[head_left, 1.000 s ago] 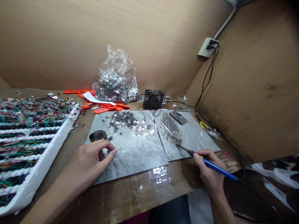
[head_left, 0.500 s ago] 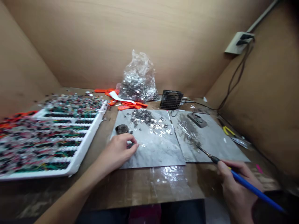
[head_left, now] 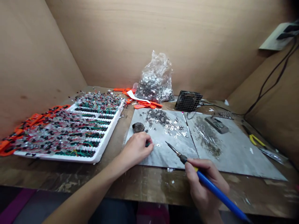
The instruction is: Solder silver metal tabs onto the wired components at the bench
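My right hand [head_left: 205, 183] grips a soldering iron [head_left: 183, 158] with a black collar and a blue cable or sleeve trailing down right. Its metal tip points up left, over the left grey tile [head_left: 163, 157], apart from my left hand [head_left: 140, 146]. That hand rests on the same tile with thumb and fingertips pinched; a bit of dark green shows between them, too small to name. Just beyond the fingertips lies a small shiny metal tab [head_left: 157, 145]. A dark round lump [head_left: 138, 127] sits behind the knuckles, and a heap of metal tabs [head_left: 158, 117] spreads farther back.
At left stands a white foam tray [head_left: 102, 146] of wired parts, with orange pieces [head_left: 32, 119] beside it. A clear bag [head_left: 155, 79] of metal bits and a small black fan [head_left: 188, 100] stand behind. The right tile [head_left: 245, 155] carries a grey block [head_left: 216, 125]; yellow-handled pliers [head_left: 257, 140] lie beyond.
The iron's tip has left the stained patch on the right tile and moved left toward my left hand. My left hand stays pinched at the same spot; the view has turned right-to-left.
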`<state>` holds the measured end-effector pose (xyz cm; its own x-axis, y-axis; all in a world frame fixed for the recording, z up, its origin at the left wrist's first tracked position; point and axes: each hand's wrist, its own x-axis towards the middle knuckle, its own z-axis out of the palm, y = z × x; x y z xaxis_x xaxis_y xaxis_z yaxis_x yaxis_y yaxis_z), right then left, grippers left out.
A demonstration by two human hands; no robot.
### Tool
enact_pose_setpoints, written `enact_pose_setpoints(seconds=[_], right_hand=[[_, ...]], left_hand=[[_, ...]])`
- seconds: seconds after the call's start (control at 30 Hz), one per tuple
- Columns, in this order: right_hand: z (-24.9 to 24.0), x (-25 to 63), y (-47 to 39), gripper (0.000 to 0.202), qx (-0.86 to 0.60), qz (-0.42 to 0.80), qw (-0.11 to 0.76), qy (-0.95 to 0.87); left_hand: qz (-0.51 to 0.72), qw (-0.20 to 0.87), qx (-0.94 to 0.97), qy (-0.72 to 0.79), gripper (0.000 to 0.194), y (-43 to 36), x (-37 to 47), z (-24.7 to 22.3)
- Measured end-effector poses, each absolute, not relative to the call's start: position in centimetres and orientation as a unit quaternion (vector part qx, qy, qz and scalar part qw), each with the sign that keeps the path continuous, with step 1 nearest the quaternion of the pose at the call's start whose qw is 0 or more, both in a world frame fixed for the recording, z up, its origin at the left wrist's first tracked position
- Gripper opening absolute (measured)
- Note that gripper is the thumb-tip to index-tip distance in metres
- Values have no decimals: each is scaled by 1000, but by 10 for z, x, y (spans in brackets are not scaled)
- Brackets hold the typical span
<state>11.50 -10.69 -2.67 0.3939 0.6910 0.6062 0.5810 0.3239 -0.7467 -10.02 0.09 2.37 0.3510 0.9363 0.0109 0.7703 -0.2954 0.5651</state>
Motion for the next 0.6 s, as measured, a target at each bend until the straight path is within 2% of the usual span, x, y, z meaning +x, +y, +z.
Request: enact_pose_setpoints(seconds=[0.17, 0.6], right_hand=[[-23, 108, -105, 2, -541, 35, 573, -615], [-21, 102, -99, 6, -530, 57, 537, -654]], left_hand=[[186, 234, 789, 537, 11, -1, -101, 20], [170, 223, 798, 533, 14, 1, -101, 18]])
